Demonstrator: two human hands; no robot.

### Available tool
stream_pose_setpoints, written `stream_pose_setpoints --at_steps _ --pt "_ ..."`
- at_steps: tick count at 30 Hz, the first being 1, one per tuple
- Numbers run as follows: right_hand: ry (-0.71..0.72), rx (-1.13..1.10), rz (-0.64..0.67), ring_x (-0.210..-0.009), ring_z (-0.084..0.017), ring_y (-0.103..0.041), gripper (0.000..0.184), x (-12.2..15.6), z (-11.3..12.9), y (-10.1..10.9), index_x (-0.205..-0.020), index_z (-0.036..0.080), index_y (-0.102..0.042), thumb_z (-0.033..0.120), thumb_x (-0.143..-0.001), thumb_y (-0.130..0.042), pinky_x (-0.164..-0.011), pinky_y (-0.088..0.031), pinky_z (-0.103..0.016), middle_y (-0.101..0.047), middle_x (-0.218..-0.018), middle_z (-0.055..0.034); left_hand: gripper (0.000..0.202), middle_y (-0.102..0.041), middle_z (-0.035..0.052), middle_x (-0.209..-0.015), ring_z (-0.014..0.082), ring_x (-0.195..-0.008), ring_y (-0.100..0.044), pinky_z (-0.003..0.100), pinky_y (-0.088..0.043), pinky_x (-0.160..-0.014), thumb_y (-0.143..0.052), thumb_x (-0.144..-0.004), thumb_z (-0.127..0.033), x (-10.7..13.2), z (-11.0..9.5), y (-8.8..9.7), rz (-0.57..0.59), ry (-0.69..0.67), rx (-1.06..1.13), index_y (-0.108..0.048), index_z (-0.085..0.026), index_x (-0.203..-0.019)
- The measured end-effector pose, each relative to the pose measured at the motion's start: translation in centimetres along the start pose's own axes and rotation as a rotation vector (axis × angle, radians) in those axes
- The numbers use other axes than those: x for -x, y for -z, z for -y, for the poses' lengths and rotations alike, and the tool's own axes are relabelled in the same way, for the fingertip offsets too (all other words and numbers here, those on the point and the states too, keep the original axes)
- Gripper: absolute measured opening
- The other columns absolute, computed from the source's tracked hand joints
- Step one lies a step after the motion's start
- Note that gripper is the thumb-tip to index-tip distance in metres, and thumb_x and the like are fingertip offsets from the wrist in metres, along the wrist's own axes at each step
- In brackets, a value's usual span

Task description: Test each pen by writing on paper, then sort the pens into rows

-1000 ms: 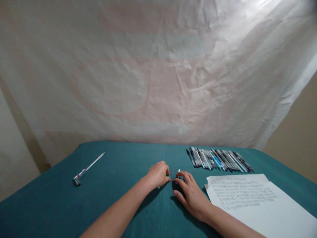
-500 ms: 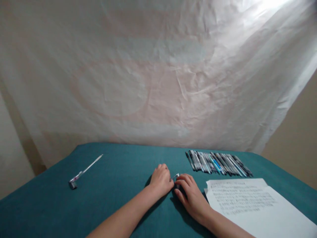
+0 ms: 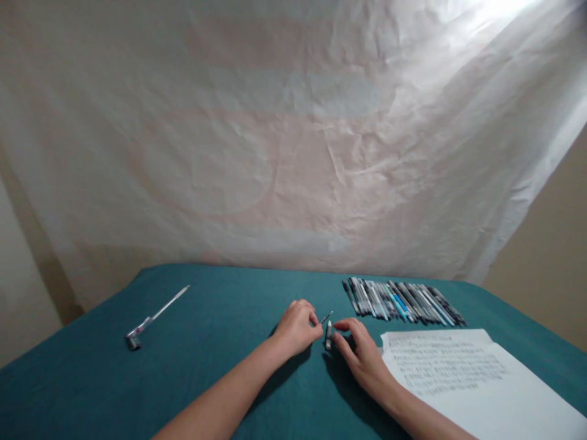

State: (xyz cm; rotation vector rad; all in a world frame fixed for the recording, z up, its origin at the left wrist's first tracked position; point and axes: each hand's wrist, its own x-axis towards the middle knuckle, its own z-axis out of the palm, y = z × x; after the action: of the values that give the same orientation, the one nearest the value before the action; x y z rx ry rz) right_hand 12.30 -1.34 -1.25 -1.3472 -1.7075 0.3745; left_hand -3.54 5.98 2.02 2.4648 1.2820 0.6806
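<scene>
- Head view: the left hand (image 3: 297, 326) is curled shut, its thumb and forefinger pinching the near end of a thin refill (image 3: 327, 317) that sticks out up and to the right, just above the teal tablecloth (image 3: 220, 366)
- The right hand (image 3: 363, 354) closes its fingertips on a short pen piece (image 3: 328, 337), pale at the top and dark below, standing nearly upright just beside the refill's free end; the two parts are close but look apart
- Judged from its looks, the refill is very light, slim and bendy, so a pinch close to the working end would keep it from flexing; the pen piece is small, stiff, smooth plastic, best held by its sides with the opening left free
- A row of pens (image 3: 403, 302) lies beyond the right hand, printed sheets (image 3: 458, 373) lie to its right, and a taken-apart pen (image 3: 153, 318) rests well apart on the left
- Against half a second ago the hands have drawn slightly apart: then the fingertips met over the parts and hid them, while now both parts show between the hands
</scene>
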Motion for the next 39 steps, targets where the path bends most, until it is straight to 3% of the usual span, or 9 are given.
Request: stream_pose_setpoints --at_steps 6,12,16,19,25,29,39 --pt "-0.157 -0.252 -0.034 -0.077 -0.017 -0.054 0.029 -0.6 0.2 0.6 -0.091 0.017 -0.055 0.041 -0.082 -0.041 -0.07 -0.042 -0.028 -0.059 -0.085 -0.0043 0.013 -0.061 0.004 -0.093 0.0152 -0.088 -0.054 0.024 -0.04 -0.079 -0.055 -0.065 -0.026 0.2 -1.5 -0.3 0.055 -0.046 0.219 -0.065 -0.017 -0.063" --pt "-0.241 -0.426 -0.008 -0.052 -0.01 -0.043 0.029 -0.5 0.4 0.7 -0.074 0.016 -0.055 0.043 -0.08 -0.046 -0.049 -0.034 -0.02 -0.049 -0.058 0.0027 0.018 -0.062 0.0063 -0.084 0.0153 -0.078 -0.055 0.024 -0.042 -0.068 -0.055 -0.068 -0.03 0.3 -1.8 -0.2 0.134 -0.019 0.468 -0.064 -0.014 -0.069" --pt "-0.297 -0.571 0.021 -0.044 -0.007 -0.037 0.029 -0.5 0.5 0.7 -0.078 0.017 -0.052 0.044 -0.081 -0.044 -0.042 -0.028 -0.019 -0.05 -0.06 0.0028 0.026 -0.06 0.003 -0.068 0.0123 -0.064 -0.052 0.023 -0.039 -0.062 -0.058 -0.067 -0.036 -0.1 -1.6 0.1 0.119 0.106 0.753 -0.062 -0.011 -0.073" --pt "-0.272 -0.59 0.096 -0.045 -0.006 -0.038 0.027 -0.2 1.1 0.6 -0.075 0.017 -0.052 0.042 -0.08 -0.047 -0.042 -0.029 -0.019 -0.049 -0.058 0.003 0.028 -0.06 0.0018 -0.071 0.01 -0.064 -0.05 0.021 -0.037 -0.06 -0.061 -0.066 -0.039 -0.2 -1.5 0.2 0.12 0.223 1.017 -0.061 -0.012 -0.075" --pt "-0.18 -0.532 0.129 -0.051 -0.007 -0.041 0.021 0.4 2.1 0.5 -0.074 0.016 -0.053 0.036 -0.081 -0.049 -0.048 -0.034 -0.019 -0.047 -0.059 0.0035 0.025 -0.059 0.0014 -0.072 0.0071 -0.061 -0.051 0.018 -0.034 -0.055 -0.069 -0.062 -0.031 0.0 -2.0 0.0 0.263 0.517 1.528 -0.061 -0.013 -0.077" --pt "-0.162 -0.509 0.095 -0.051 -0.008 -0.041 0.021 0.3 2.0 0.7 -0.073 0.016 -0.054 0.035 -0.081 -0.048 -0.048 -0.033 -0.019 -0.048 -0.06 0.003 0.02 -0.059 0.0006 -0.07 0.0064 -0.06 -0.052 0.017 -0.034 -0.051 -0.07 -0.062 -0.026 0.2 -2.3 -0.2 0.291 0.584 1.615 -0.063 -0.013 -0.076" --pt "-0.167 -0.497 0.068 -0.05 -0.008 -0.041 0.021 0.2 1.7 0.7 -0.073 0.016 -0.054 0.035 -0.08 -0.049 -0.048 -0.033 -0.019 -0.047 -0.058 0.0035 0.023 -0.057 0.0008 -0.063 0.0063 -0.057 -0.05 0.017 -0.036 -0.052 -0.07 -0.062 -0.025 0.3 -2.4 -0.6 0.305 0.508 1.62 -0.064 -0.011 -0.079"
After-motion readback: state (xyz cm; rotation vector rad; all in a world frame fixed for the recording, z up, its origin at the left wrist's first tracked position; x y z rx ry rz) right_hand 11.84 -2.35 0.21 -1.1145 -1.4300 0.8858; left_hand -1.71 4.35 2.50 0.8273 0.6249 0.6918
